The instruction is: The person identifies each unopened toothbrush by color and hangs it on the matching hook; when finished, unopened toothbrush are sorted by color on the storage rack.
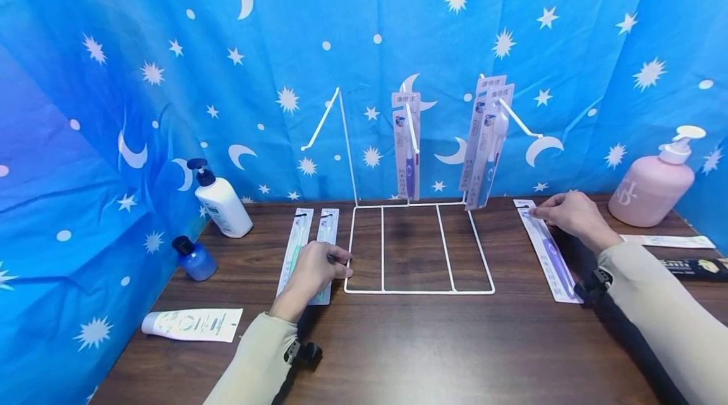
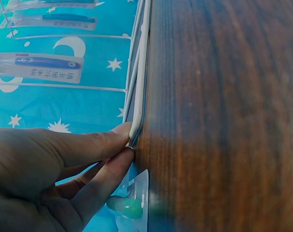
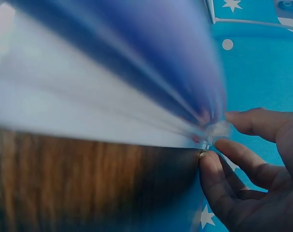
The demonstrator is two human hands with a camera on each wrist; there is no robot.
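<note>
My left hand point(image 1: 316, 269) pinches the front left corner of a white wire rack point(image 1: 418, 292) between thumb and fingertips; the left wrist view shows the wire rod point(image 2: 138, 108) at the fingertips. Two packaged toothbrushes point(image 1: 294, 242) with green handles lie beside and partly under this hand. At the right, my right hand point(image 1: 574, 218) pinches the edge of a packaged purple toothbrush point(image 1: 548, 253) near its top end. That package looms large and blurred in the right wrist view. From the rack's hooks hang a purple toothbrush pack point(image 1: 406, 152) in the middle and two overlapping toothbrush packs point(image 1: 488, 152) on the right.
On the left are a white pump bottle point(image 1: 224, 206), a blue bottle point(image 1: 196, 261) and a white tube point(image 1: 193, 325). A pink pump bottle point(image 1: 651, 190), another thin pack point(image 1: 671, 241) and a black box point(image 1: 694, 268) lie around my right forearm. A blue curtain point(image 1: 284, 45) hangs behind.
</note>
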